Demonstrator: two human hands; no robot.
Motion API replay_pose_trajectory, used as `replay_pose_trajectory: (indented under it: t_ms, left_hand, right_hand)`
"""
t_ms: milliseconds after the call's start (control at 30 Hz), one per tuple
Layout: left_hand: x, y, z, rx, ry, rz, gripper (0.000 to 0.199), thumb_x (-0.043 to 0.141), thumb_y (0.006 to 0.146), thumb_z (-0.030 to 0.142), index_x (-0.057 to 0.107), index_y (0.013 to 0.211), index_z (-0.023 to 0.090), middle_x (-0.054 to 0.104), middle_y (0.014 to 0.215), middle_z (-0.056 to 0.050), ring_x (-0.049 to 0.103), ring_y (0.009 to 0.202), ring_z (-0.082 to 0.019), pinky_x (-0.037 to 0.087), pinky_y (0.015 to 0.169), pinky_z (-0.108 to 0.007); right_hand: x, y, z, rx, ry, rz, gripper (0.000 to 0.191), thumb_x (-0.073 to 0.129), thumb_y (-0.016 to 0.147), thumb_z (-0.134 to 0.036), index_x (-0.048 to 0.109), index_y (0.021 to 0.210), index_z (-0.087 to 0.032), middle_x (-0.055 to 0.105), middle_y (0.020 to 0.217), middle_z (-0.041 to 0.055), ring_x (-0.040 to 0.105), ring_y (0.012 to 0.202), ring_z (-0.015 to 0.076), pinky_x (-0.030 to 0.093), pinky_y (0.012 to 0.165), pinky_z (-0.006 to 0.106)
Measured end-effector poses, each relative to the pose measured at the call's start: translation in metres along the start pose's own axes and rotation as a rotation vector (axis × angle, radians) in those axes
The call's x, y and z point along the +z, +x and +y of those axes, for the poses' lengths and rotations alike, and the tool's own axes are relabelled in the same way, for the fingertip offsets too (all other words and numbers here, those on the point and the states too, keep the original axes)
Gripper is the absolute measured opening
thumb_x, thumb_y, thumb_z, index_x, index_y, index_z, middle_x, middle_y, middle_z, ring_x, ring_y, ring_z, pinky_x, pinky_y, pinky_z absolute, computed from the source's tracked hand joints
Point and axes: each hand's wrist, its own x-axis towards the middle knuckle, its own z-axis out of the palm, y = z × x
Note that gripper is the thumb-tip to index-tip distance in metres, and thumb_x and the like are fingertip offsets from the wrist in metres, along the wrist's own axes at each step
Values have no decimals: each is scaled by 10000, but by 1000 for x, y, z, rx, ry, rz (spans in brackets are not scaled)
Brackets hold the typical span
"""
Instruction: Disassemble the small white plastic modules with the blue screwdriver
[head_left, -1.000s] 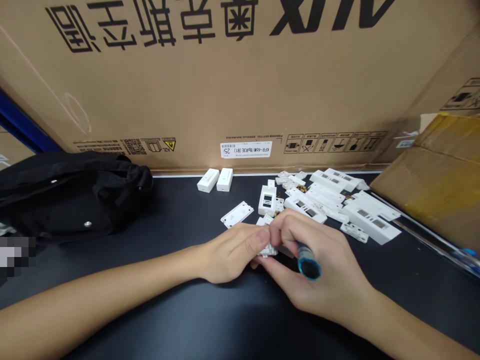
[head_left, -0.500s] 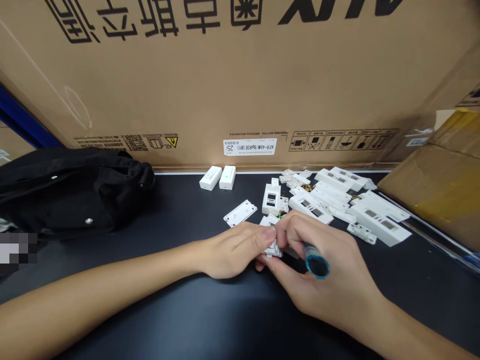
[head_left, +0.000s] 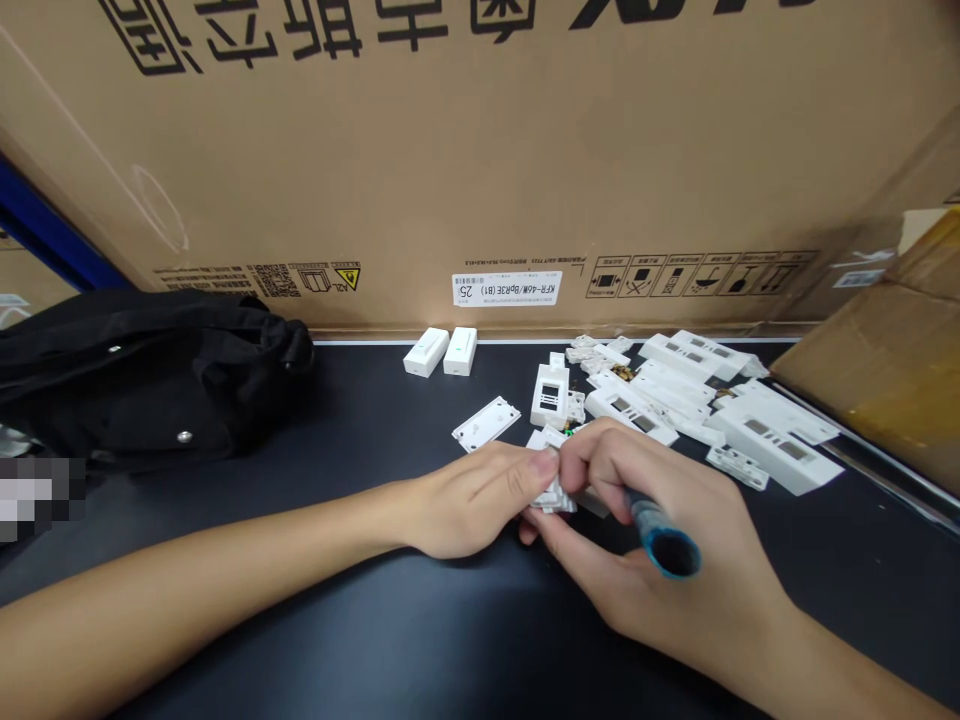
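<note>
My left hand (head_left: 480,498) is closed on a small white plastic part (head_left: 553,494), its thumb pressing on the top. In my right hand (head_left: 660,520) is a dark tool with a blue-rimmed round handle end (head_left: 673,551); its working tip is hidden behind my fingers. The right fingertips meet the white part from the right. A flat white plate (head_left: 486,424) lies just beyond my left hand. Beyond my hands is a white housing with a rectangular opening (head_left: 550,394). More white housings (head_left: 772,440) lie piled to the right, beyond my right hand.
Two small white boxes (head_left: 426,352) (head_left: 460,352) stand near the back edge of the dark table (head_left: 360,610). A black bag (head_left: 150,385) lies at the left. A large printed cardboard box (head_left: 480,160) rises behind, and another taped box (head_left: 885,350) stands at the right.
The tool's handle end has swung right and slightly toward me as my right hand turned. My left hand keeps its hold on the white part. The whole view has shifted slightly.
</note>
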Motion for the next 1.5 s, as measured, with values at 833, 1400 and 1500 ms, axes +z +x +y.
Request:
replay_pose_trajectory:
  t_ms: [833,1400,1500]
  left_hand:
    - [3,-2,3,60,89,-30,414,211,1060,364,486,825,164,509,758,-13,505,702,-122,454,712,-251]
    - [4,13,-18,-93,-520,277,581,350,934,707,538,836,167,548,719,-1,497,624,-118,402,635,-253]
    - [2,15,-15,-148,-625,329,606,413,890,739,552,826,153,532,699,3,476,583,-99,388,615,-240]
  right_hand:
    - [-1,-5,-1,-38,-46,-35,378,664,691,-66,327,725,-233,500,654,-45,478,551,93,390,473,225]
    - [-6,1,6,-115,-87,13,409,659,758,-69,284,747,-229,606,856,-14,593,733,89,440,624,213]
    - [-6,2,8,-85,-57,-33,402,647,734,-41,293,766,-230,610,893,-18,596,762,88,443,664,217]
